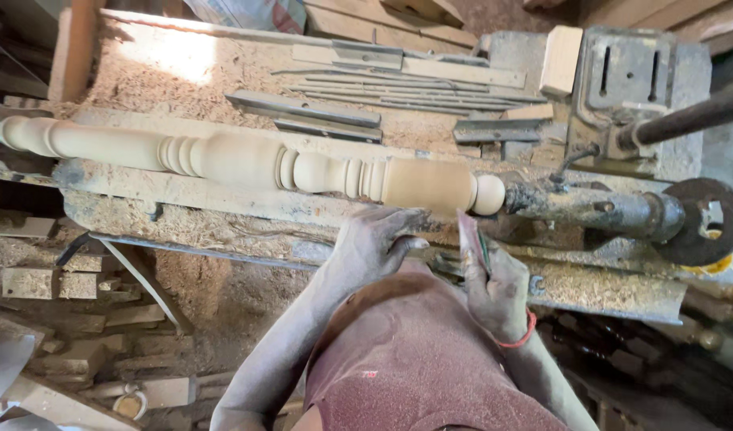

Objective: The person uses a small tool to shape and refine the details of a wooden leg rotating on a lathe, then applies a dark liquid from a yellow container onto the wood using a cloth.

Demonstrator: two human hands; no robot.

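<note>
Spindle: we see a pale turned wooden spindle mounted lengthwise on the lathe, running from the left edge of the bench to the tailstock on the right; it carries beads, coves, a plain cylinder section and a round ball at its right end.
Left hand: our left hand reaches up to the near side of the spindle's cylinder section, fingers loosely curled and half open, fingertips at or just under the wood; we cannot tell whether they press on it, and the hand grips nothing.
Right hand: our right hand is closed around a thin flat strip, likely a sheet of sandpaper, which stands upright out of the fist toward the ball end of the spindle; a red band sits on the wrist.
Lathe bed: the lathe bed below the spindle is thick with sawdust, as are both hands.
Far side of the bench: a row of long metal turning chisels lies along the back edge, with flat steel bars just in front of them and a small wood block toward the back right corner.
Floor at left: offcut wood blocks lie scattered in shavings.
</note>
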